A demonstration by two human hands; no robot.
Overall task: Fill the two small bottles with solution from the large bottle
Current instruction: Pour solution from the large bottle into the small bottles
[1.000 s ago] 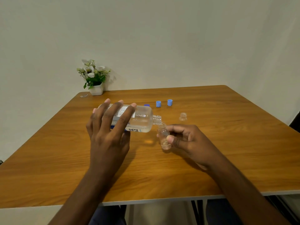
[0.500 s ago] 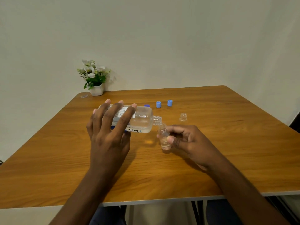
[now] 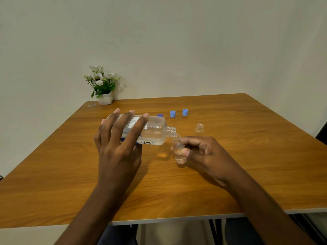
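From the head camera we see our left hand (image 3: 120, 147) holding a large clear plastic bottle (image 3: 156, 132) with a white printed label, tipped on its side above the brown wooden table (image 3: 230, 174). Our four fingers lie spread and nearly straight across its top while the thumb presses up from beneath, so the bottle is clamped between them. Clear liquid lies along its lower side. Its open threaded neck points to the right and slightly down, meeting the mouth of a small clear bottle (image 3: 179, 151). Our right hand (image 3: 207, 152) pinches this one between the thumb and curled fingers, leaning its mouth toward the larger one. A little clear liquid sits in its bottom; we cannot tell whether its base touches the tabletop. Beyond our right hand, a second small clear bottle (image 3: 200, 128) stands upright and uncapped on the table, apart from everything else. Farther back, two light blue caps (image 3: 172, 114) stand side by side, and a dark blue cap (image 3: 160, 115) peeks out from behind the large bottle's shoulder. At the far left corner stands a white pot of white flowers (image 3: 104, 85).
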